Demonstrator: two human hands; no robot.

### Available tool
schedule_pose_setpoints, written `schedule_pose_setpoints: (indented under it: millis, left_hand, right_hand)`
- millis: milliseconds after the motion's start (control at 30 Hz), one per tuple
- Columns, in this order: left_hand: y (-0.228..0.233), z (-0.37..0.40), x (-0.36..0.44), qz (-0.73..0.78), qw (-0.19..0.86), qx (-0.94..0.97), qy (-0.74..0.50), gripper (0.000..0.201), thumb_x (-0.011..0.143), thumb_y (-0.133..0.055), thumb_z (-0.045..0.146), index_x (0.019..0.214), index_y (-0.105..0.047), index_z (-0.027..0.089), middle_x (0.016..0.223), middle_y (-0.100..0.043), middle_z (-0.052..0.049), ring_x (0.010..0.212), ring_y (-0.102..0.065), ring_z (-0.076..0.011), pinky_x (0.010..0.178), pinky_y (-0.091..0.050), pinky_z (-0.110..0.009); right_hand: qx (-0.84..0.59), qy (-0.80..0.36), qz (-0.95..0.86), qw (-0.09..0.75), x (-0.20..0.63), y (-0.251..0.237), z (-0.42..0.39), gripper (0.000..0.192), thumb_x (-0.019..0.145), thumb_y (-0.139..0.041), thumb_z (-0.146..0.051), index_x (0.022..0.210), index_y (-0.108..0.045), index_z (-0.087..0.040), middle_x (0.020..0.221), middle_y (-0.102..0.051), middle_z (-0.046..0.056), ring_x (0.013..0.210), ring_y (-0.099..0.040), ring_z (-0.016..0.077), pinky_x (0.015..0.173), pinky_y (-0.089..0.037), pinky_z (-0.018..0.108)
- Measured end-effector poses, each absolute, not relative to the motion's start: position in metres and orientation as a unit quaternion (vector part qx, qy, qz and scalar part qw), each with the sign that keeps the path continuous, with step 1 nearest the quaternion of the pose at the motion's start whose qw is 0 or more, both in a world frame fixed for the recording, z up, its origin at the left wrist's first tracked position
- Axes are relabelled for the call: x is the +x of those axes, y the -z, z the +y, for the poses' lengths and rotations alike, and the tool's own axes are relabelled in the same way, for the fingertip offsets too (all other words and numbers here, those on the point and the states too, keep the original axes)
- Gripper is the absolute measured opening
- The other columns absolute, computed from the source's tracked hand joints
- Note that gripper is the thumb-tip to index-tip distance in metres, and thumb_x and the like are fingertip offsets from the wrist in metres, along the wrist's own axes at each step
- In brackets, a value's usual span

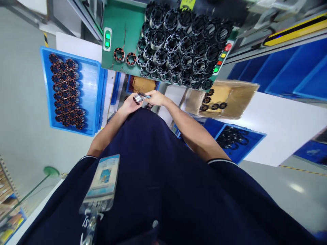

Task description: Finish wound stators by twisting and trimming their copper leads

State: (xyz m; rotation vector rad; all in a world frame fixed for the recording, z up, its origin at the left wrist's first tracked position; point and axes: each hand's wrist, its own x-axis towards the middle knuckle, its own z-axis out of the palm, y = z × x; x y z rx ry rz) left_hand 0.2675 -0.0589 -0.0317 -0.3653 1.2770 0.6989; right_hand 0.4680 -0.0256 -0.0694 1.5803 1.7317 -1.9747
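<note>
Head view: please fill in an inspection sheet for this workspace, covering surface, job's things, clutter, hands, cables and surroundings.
Surface: green-topped bench, its right part crowded with stacked dark ring-shaped stator cores.
Job's things: small silvery cylindrical part in the left hand; thin blue-handled tool in the right hand, its tip at the part.
Clutter: two copper-wound stators lying loose on the bench.
Hands: both bare, close together below the bench's near edge.
Cables: nothing seen.
Surroundings: blue plastic tray of wound stators at left; open cardboard box with a few black rings at right; blue bin below; green two-button panel.
</note>
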Motion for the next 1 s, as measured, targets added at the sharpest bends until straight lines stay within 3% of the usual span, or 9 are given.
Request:
schedule_pose_setpoints:
  millis: [167, 267, 333, 467, 533, 633, 767, 867, 1000]
  left_hand:
    - [0.023, -0.057, 0.267, 0.613, 0.703, -0.176, -0.315, 0.028, 0.131, -0.054, 0.017, 0.107, -0.069, 0.023, 0.075, -0.068, -0.001, 0.076, -0.061, -0.0194, 0.071, -0.05, -0.027]
    - [-0.002, -0.07, 0.262, 0.614, 0.686, -0.152, -0.36, 0.03, 0.133, -0.055, 0.021, 0.105, -0.065, 0.024, 0.081, -0.071, 0.0, 0.081, -0.068, -0.0181, 0.079, -0.056, -0.029]
    - [-0.026, -0.08, 0.256, 0.604, 0.676, -0.132, -0.4, 0.025, 0.134, -0.058, 0.027, 0.11, -0.067, 0.025, 0.091, -0.077, 0.0, 0.086, -0.073, -0.0173, 0.085, -0.06, -0.03]
    - [-0.083, -0.096, 0.251, 0.578, 0.662, -0.04, -0.476, 0.016, 0.123, -0.084, 0.039, 0.126, -0.07, 0.031, 0.117, -0.087, -0.003, 0.098, -0.081, -0.0197, 0.084, -0.059, -0.03]
    - [-0.113, -0.102, 0.254, 0.556, 0.653, 0.043, -0.513, 0.038, 0.114, -0.097, 0.049, 0.134, -0.07, 0.034, 0.127, -0.086, -0.004, 0.108, -0.084, -0.0232, 0.085, -0.06, -0.032]
    - [-0.155, -0.106, 0.265, 0.513, 0.637, 0.148, -0.556, 0.053, 0.107, -0.103, 0.065, 0.135, -0.068, 0.035, 0.136, -0.083, -0.004, 0.117, -0.083, -0.0261, 0.097, -0.067, -0.038]
    - [-0.19, -0.111, 0.28, 0.446, 0.629, 0.234, -0.592, 0.03, 0.119, -0.092, 0.054, 0.132, -0.07, 0.037, 0.142, -0.079, -0.002, 0.129, -0.083, -0.0262, 0.119, -0.069, -0.045]
    - [-0.196, -0.115, 0.287, 0.45, 0.596, 0.279, -0.604, 0.021, 0.122, -0.086, 0.054, 0.133, -0.074, 0.041, 0.146, -0.077, -0.003, 0.142, -0.08, -0.0299, 0.134, -0.063, -0.05]
    - [-0.19, -0.119, 0.289, 0.47, 0.554, 0.336, -0.599, 0.022, 0.119, -0.083, 0.063, 0.131, -0.077, 0.046, 0.147, -0.074, -0.003, 0.142, -0.076, -0.035, 0.136, -0.061, -0.056]
  right_hand:
    - [0.559, 0.631, 0.534, 0.063, 0.466, 0.087, -0.019, 0.03, 0.122, -0.088, -0.049, 0.125, -0.083, -0.02, 0.088, -0.074, -0.005, 0.068, -0.062, 0.0141, 0.071, -0.058, 0.03]
    - [0.574, 0.6, 0.556, 0.045, 0.471, 0.081, -0.02, 0.027, 0.122, -0.086, -0.044, 0.132, -0.085, -0.019, 0.113, -0.087, 0.005, 0.093, -0.079, 0.0212, 0.093, -0.071, 0.04]
    - [0.565, 0.581, 0.586, 0.019, 0.478, 0.066, -0.025, 0.026, 0.117, -0.08, -0.03, 0.139, -0.089, -0.018, 0.128, -0.093, 0.012, 0.116, -0.084, 0.0295, 0.114, -0.07, 0.047]
    - [0.511, 0.549, 0.659, -0.057, 0.494, 0.006, -0.05, 0.065, 0.106, -0.068, -0.022, 0.17, -0.084, -0.021, 0.159, -0.09, 0.017, 0.144, -0.079, 0.0386, 0.138, -0.06, 0.058]
    - [0.481, 0.527, 0.694, -0.098, 0.5, -0.033, -0.066, 0.078, 0.105, -0.068, -0.025, 0.183, -0.076, -0.023, 0.158, -0.087, 0.017, 0.14, -0.078, 0.0395, 0.135, -0.062, 0.063]
    - [0.429, 0.446, 0.758, -0.206, 0.505, -0.09, -0.087, 0.08, 0.112, -0.064, -0.029, 0.191, -0.069, -0.027, 0.131, -0.084, 0.013, 0.12, -0.077, 0.0373, 0.115, -0.07, 0.06]
    - [0.404, 0.362, 0.783, -0.303, 0.503, -0.143, -0.1, 0.085, 0.113, -0.063, -0.023, 0.197, -0.062, -0.037, 0.13, -0.079, 0.009, 0.118, -0.077, 0.0357, 0.112, -0.073, 0.06]
    - [0.409, 0.331, 0.789, -0.316, 0.503, -0.164, -0.102, 0.09, 0.113, -0.064, -0.022, 0.2, -0.055, -0.041, 0.138, -0.082, 0.01, 0.127, -0.079, 0.0391, 0.122, -0.072, 0.067]
    - [0.413, 0.315, 0.797, -0.309, 0.507, -0.176, -0.106, 0.093, 0.114, -0.065, -0.023, 0.203, -0.049, -0.045, 0.157, -0.085, 0.012, 0.137, -0.081, 0.0447, 0.128, -0.07, 0.076]
